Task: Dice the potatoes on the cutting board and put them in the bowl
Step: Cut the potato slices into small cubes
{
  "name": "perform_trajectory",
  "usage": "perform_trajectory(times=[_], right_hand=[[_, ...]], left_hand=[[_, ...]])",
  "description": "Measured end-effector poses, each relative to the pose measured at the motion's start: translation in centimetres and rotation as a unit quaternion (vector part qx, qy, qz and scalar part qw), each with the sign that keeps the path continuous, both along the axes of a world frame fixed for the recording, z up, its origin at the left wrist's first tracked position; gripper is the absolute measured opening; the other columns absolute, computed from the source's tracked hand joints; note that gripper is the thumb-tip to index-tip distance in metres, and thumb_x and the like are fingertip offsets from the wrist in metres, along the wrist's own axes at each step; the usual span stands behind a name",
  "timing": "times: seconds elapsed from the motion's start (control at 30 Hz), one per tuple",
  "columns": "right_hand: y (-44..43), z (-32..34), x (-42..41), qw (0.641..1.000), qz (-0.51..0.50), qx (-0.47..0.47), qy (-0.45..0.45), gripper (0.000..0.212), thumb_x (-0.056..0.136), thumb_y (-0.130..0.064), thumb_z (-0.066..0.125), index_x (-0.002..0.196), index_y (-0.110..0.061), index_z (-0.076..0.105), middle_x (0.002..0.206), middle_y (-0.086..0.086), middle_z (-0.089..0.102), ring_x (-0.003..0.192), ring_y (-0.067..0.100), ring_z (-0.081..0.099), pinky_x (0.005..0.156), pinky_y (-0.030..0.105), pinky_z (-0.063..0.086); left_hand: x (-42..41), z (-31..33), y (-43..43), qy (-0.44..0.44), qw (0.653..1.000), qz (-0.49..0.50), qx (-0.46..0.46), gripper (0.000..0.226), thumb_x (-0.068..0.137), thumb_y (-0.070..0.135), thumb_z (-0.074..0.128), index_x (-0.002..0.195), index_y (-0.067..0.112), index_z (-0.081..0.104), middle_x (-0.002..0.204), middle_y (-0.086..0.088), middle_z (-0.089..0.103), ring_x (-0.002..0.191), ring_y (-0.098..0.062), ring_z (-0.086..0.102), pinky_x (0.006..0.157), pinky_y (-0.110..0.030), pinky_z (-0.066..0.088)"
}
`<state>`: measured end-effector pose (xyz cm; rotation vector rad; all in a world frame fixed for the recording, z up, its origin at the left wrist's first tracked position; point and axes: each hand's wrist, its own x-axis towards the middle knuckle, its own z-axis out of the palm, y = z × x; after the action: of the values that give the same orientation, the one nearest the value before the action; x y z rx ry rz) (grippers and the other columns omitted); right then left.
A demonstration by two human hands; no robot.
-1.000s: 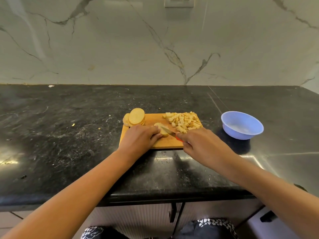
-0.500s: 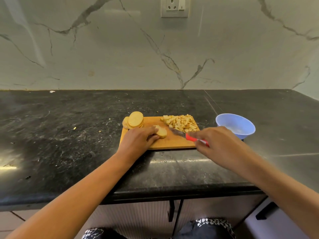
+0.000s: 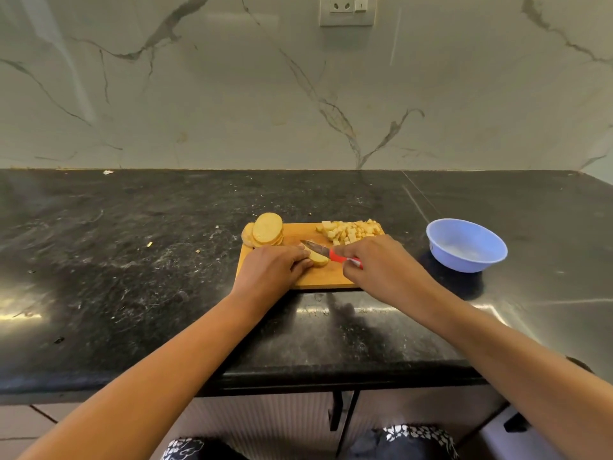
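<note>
The left hand (image 3: 270, 270) covers most of one potato slice (image 3: 318, 259); only the slice's right end shows past the fingertips. The bent fingers clamp it to the cutting board (image 3: 326, 278). A stack of slices (image 3: 267, 229) leans just behind the knuckles. The right hand (image 3: 381, 265) grips the knife (image 3: 323, 251), its red handle half buried in the fist. The blade meets the slice at the left fingertips, though I cannot tell how deep. Diced potato (image 3: 351, 230) lies just beyond the right fingers, and the bowl (image 3: 466, 245) is well to their right.

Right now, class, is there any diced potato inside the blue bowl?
No, the blue bowl holds nothing visible, while the diced potato sits heaped on the cutting board's far right corner.
</note>
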<state>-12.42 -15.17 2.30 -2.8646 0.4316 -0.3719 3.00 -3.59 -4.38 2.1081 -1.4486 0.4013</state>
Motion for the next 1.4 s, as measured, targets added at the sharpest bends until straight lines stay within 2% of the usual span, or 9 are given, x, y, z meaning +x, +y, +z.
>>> perform_trajectory(times=[0.1, 0.33, 0.53, 0.67, 0.73, 0.87, 1.07, 1.2, 1.4], right_hand=[[0.1, -0.3, 0.9, 1.000, 0.004, -0.024, 0.016, 0.037, 0.090, -0.010, 0.044, 0.119, -0.018, 0.066, 0.076, 0.004, 0.065, 0.055, 0.010, 0.046, 0.059, 0.029, 0.044], [0.6, -0.8, 0.4, 0.996, 0.024, -0.066, 0.055, 0.030, 0.092, -0.012, 0.044, 0.114, -0.013, 0.064, 0.079, 0.002, 0.061, 0.070, 0.016, 0.052, 0.061, 0.030, 0.043], [1.1, -1.0, -5.0, 0.997, 0.022, -0.040, 0.067, 0.044, 0.098, -0.023, 0.041, 0.142, -0.028, 0.041, 0.089, -0.002, 0.059, 0.076, 0.015, 0.053, 0.067, 0.030, 0.045], [0.9, -0.2, -7.5, 0.999, 0.017, -0.015, 0.040, 0.042, 0.094, -0.023, 0.047, 0.134, -0.034, 0.051, 0.100, -0.004, 0.069, 0.084, 0.014, 0.062, 0.076, 0.031, 0.049], [0.6, 0.6, -7.8, 1.000, 0.008, 0.003, 0.024, 0.041, 0.093, -0.021, 0.050, 0.131, -0.034, 0.054, 0.095, -0.010, 0.069, 0.075, 0.007, 0.061, 0.066, 0.014, 0.045], [0.5, 1.3, -6.2, 0.999, -0.011, 0.019, -0.034, 0.039, 0.094, -0.019, 0.051, 0.131, -0.031, 0.056, 0.102, -0.006, 0.071, 0.058, 0.003, 0.057, 0.057, 0.010, 0.041], [0.9, -0.1, -1.8, 0.998, -0.001, 0.042, -0.045, 0.040, 0.093, -0.014, 0.049, 0.130, -0.024, 0.058, 0.064, -0.016, 0.051, 0.046, -0.003, 0.049, 0.052, 0.007, 0.038], [0.9, -0.8, -1.1, 0.999, 0.009, 0.029, -0.042, 0.040, 0.093, -0.015, 0.049, 0.131, -0.023, 0.057, 0.091, 0.002, 0.070, 0.043, -0.001, 0.045, 0.054, 0.006, 0.038], [1.1, -1.1, -0.6, 0.999, -0.003, 0.000, -0.032, 0.040, 0.094, -0.017, 0.046, 0.132, -0.024, 0.056, 0.109, 0.001, 0.070, 0.061, 0.005, 0.050, 0.058, 0.019, 0.034]], left_hand=[[0.1, 0.0, -0.1, 0.002, 1.000, -0.001, 0.006, 0.021, 0.088, 0.031, 0.064, 0.094, 0.013, 0.075, 0.088, -0.004, 0.074, 0.076, -0.025, 0.069, 0.062, -0.041, 0.055], [0.1, -0.1, -0.1, -0.011, 1.000, 0.018, 0.013, 0.033, 0.085, 0.039, 0.055, 0.087, 0.013, 0.075, 0.080, -0.004, 0.074, 0.068, -0.024, 0.068, 0.057, -0.040, 0.055], [-0.2, 0.1, -0.1, 0.024, 0.999, 0.028, 0.021, 0.027, 0.089, 0.034, 0.064, 0.106, 0.015, 0.073, 0.100, -0.004, 0.073, 0.092, -0.024, 0.069, 0.075, -0.039, 0.055], [-0.5, 0.4, 0.2, 0.042, 0.998, 0.032, 0.030, 0.028, 0.090, 0.035, 0.062, 0.110, 0.018, 0.072, 0.106, -0.002, 0.072, 0.095, -0.021, 0.067, 0.081, -0.036, 0.053], [-0.6, 0.6, 0.5, 0.048, 0.998, 0.031, 0.032, 0.031, 0.090, 0.035, 0.062, 0.117, 0.020, 0.068, 0.116, 0.002, 0.068, 0.102, -0.017, 0.065, 0.086, -0.028, 0.050], [-0.7, 0.5, 1.4, 0.045, 0.998, 0.040, 0.021, 0.032, 0.091, 0.033, 0.061, 0.121, 0.024, 0.065, 0.123, 0.007, 0.064, 0.103, -0.011, 0.064, 0.078, -0.015, 0.039], [-1.2, 0.5, 1.6, 0.013, 0.997, 0.034, 0.062, 0.033, 0.096, 0.036, 0.052, 0.124, 0.025, 0.063, 0.127, 0.008, 0.061, 0.112, -0.011, 0.060, 0.084, -0.027, 0.049], [-1.3, 0.7, 1.5, -0.006, 0.996, 0.041, 0.076, 0.033, 0.097, 0.037, 0.049, 0.126, 0.025, 0.061, 0.130, 0.010, 0.059, 0.113, -0.010, 0.059, 0.080, -0.023, 0.045], [-1.4, 0.9, 1.6, -0.015, 0.995, 0.048, 0.089, 0.035, 0.098, 0.039, 0.046, 0.128, 0.028, 0.059, 0.131, 0.013, 0.057, 0.116, -0.006, 0.056, 0.079, -0.019, 0.042]])
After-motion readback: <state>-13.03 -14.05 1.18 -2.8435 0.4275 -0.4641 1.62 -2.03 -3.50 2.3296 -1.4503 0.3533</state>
